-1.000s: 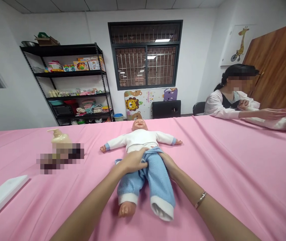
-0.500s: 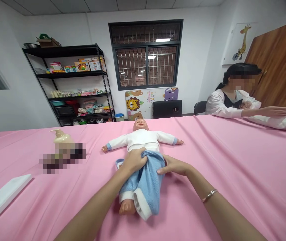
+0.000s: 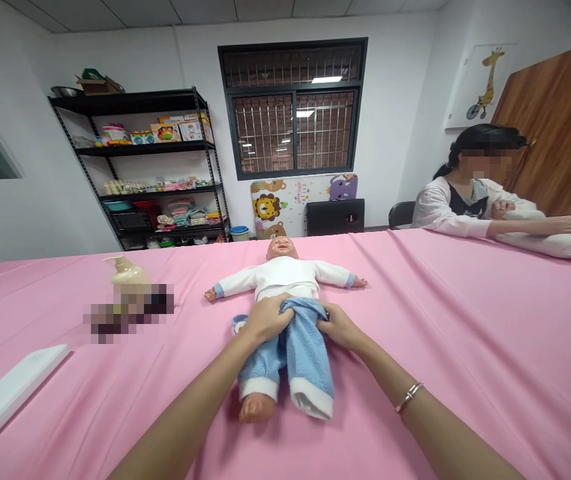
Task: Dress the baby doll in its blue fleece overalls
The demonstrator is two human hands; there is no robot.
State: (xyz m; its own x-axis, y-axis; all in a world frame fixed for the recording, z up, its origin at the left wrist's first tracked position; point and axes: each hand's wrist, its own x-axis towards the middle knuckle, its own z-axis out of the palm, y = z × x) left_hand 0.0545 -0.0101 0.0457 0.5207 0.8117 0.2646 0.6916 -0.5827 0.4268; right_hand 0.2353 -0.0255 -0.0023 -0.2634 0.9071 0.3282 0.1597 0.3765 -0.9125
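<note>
Pants (image 3: 308, 350) gripped by left hand (image 3: 269, 320) at 11 o'clock, right hand (image 3: 341, 327) at 2 | cuff (image 3: 310, 397) at 5 unfilled | doll (image 3: 287, 273) could be dragged by tugging

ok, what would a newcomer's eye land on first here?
Probably the baby doll, lying face up on the vivid pink cloth, mid-picture. Then its blue trousers below, with the left grip on the waistband and the right grip at their side; one cuff shows no foot. Behind, the dark-framed window stands out on the pale back wall.
</note>
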